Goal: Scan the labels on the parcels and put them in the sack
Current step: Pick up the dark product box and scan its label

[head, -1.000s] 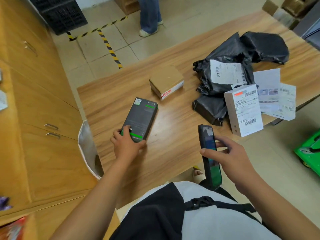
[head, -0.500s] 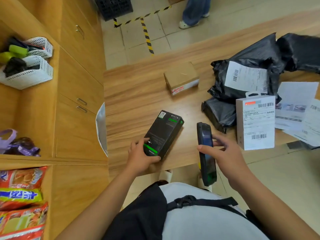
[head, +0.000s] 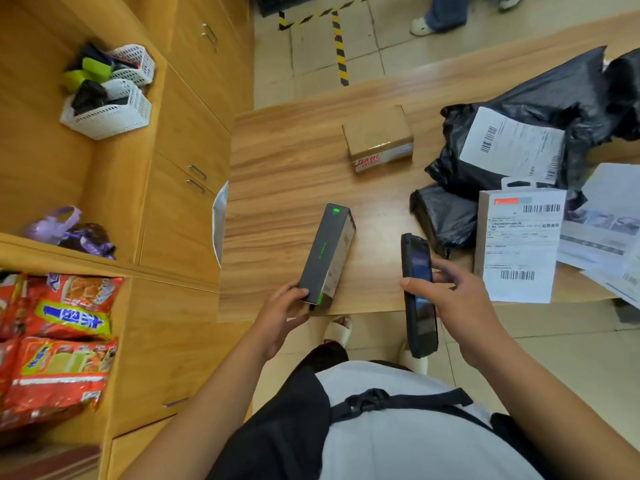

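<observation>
My left hand grips the near end of a black box with green markings, tipped up on its long edge on the wooden table. My right hand holds a black handheld scanner upright just right of that box. Other parcels lie on the table: a small brown carton, a large black bag with a white label, a small black bag and a white labelled box. The white sack's rim shows at the table's left edge.
Wooden cabinets stand to the left, with white baskets and red snack packs on shelves. Loose papers lie at the table's right. A person's feet stand on the tiled floor beyond hazard tape.
My left hand has tipped the black box from lying flat up onto its long edge. The camera has swung left, so the shelves show more. The scanner stays in my right hand.
</observation>
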